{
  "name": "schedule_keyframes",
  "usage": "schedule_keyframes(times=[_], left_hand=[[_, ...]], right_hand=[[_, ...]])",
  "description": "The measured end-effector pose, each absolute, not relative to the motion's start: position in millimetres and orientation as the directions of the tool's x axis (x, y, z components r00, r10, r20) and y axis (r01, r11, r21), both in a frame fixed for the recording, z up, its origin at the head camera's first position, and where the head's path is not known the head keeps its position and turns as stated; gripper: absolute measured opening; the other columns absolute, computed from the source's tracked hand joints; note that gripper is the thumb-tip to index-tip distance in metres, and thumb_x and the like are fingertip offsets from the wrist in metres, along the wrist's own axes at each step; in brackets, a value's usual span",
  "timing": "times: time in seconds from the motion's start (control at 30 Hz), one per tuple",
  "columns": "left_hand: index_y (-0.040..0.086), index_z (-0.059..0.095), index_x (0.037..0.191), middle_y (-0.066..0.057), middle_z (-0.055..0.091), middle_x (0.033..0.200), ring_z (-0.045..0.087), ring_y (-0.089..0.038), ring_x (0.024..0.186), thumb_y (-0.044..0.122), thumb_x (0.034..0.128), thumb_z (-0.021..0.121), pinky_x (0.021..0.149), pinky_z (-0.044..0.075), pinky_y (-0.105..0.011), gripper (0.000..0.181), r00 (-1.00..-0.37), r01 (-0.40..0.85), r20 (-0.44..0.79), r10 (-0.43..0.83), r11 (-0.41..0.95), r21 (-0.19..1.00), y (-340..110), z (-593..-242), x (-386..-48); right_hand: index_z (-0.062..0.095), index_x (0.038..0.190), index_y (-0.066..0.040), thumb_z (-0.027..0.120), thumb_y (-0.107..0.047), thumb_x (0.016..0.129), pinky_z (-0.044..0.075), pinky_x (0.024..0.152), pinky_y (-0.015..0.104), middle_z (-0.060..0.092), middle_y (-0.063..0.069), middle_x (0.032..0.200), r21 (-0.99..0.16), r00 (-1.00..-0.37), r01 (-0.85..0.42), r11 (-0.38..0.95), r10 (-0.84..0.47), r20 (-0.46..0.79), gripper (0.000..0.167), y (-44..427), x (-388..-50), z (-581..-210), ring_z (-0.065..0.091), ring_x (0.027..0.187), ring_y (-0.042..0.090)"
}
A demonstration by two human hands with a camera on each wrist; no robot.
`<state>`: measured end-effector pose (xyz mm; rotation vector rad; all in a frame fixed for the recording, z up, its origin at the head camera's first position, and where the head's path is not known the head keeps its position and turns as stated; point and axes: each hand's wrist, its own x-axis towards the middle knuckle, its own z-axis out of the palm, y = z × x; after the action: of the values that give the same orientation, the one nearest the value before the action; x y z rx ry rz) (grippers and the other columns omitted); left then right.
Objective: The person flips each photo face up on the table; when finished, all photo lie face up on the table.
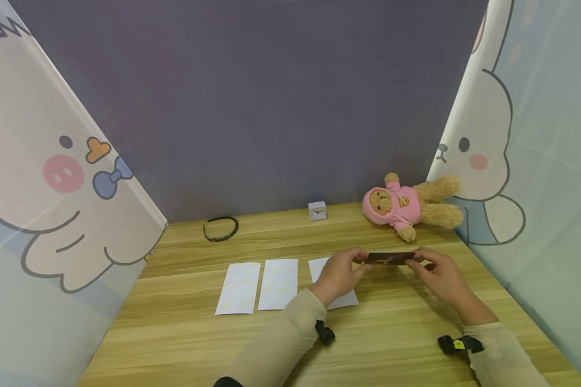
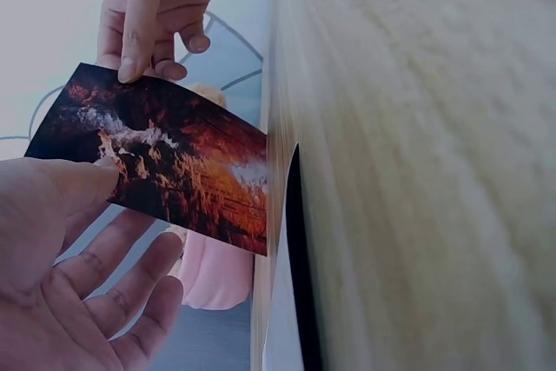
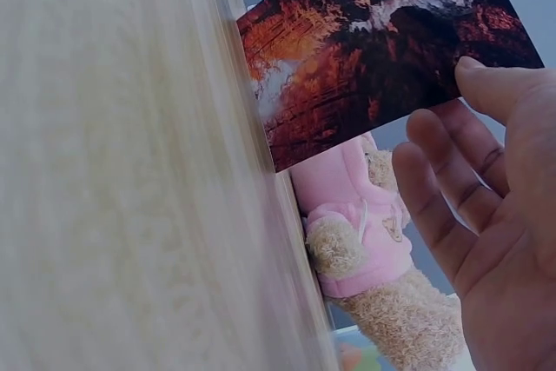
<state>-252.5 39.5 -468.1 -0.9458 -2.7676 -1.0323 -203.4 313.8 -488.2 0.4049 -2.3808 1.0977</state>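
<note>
A dark picture card (image 1: 391,258) with red and orange patterns is held upright between the two hands, its lower edge at or near the table. The left hand (image 1: 341,273) pinches its left side, the thumb lying on the printed face of the card (image 2: 174,158) in the left wrist view. On the right side, the right hand (image 1: 440,277) grips the edge with thumb and fingers, seen also in the right wrist view, where the card (image 3: 382,49) slants beside the hand (image 3: 512,180). Partly behind the left hand lies a white sheet (image 1: 342,300).
Two more white sheets (image 1: 238,288) (image 1: 278,285) lie to the left on the wooden table (image 1: 174,333). Along the back are a black headband (image 1: 222,237), a small white clock (image 1: 317,211) and a teddy bear in a pink hoodie (image 1: 406,207). Printed curtains flank the table.
</note>
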Motion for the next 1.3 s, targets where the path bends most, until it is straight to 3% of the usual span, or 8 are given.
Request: schedule_keyframes(times=[0.2, 0.43, 0.6, 0.8, 1.3], left_hand=[[0.03, 0.07, 0.123, 0.022, 0.069, 0.112, 0.066, -0.002, 0.105, 0.039, 0.105, 0.066, 0.082, 0.052, -0.023, 0.021, -0.804, 0.568, 0.254, 0.537, 0.569, 0.594, 38.5, -468.4, -254.5], [0.029, 0.07, 0.121, 0.023, 0.069, 0.108, 0.066, -0.002, 0.104, 0.036, 0.1051, 0.067, 0.086, 0.052, -0.023, 0.018, -0.79, 0.567, 0.242, 0.563, 0.522, 0.638, 38.0, -465.8, -253.1], [0.029, 0.07, 0.119, 0.022, 0.068, 0.108, 0.065, 0.002, 0.097, 0.038, 0.1034, 0.069, 0.081, 0.053, -0.022, 0.018, -0.788, 0.558, 0.219, 0.576, 0.515, 0.651, 38.5, -467.3, -253.0], [0.03, 0.07, 0.115, 0.022, 0.067, 0.1, 0.061, 0.006, 0.087, 0.039, 0.1018, 0.071, 0.073, 0.051, -0.02, 0.016, -0.786, 0.553, 0.207, 0.583, 0.512, 0.658, 39.3, -469.0, -252.8], [0.027, 0.07, 0.111, 0.024, 0.067, 0.09, 0.061, 0.007, 0.08, 0.037, 0.1001, 0.074, 0.073, 0.05, -0.019, 0.015, -0.781, 0.554, 0.189, 0.596, 0.518, 0.652, 40.4, -468.3, -251.9]], right_hand=[[0.073, 0.092, -0.01, 0.074, -0.001, 0.097, 0.051, 0.061, 0.02, 0.07, -0.001, 0.092, -0.66, -0.833, -0.434, 0.613, 0.006, 0.554, 0.011, 312.2, -202.9, -486.0, 0.067, 0.068, 0.022], [0.073, 0.092, -0.007, 0.076, -0.002, 0.096, 0.05, 0.061, 0.018, 0.069, -0.002, 0.086, -0.669, -0.811, -0.44, 0.599, 0.055, 0.583, 0.007, 309.5, -200.9, -484.0, 0.067, 0.067, 0.023], [0.075, 0.1, 0.0, 0.076, 0.002, 0.094, 0.052, 0.063, 0.016, 0.068, -0.005, 0.089, -0.681, -0.811, -0.432, 0.592, 0.077, 0.581, 0.007, 309.5, -201.3, -484.6, 0.068, 0.068, 0.015], [0.074, 0.108, 0.007, 0.077, 0.009, 0.091, 0.053, 0.06, 0.017, 0.07, 0.006, 0.086, -0.71, -0.809, -0.433, 0.555, 0.108, 0.578, 0.017, 308.8, -202.2, -485.4, 0.069, 0.067, 0.007], [0.075, 0.108, 0.002, 0.076, 0.002, 0.094, 0.049, 0.055, 0.019, 0.069, 0.001, 0.078, -0.701, -0.808, -0.424, 0.574, 0.11, 0.579, 0.014, 309.0, -203.1, -483.4, 0.065, 0.059, 0.021]])
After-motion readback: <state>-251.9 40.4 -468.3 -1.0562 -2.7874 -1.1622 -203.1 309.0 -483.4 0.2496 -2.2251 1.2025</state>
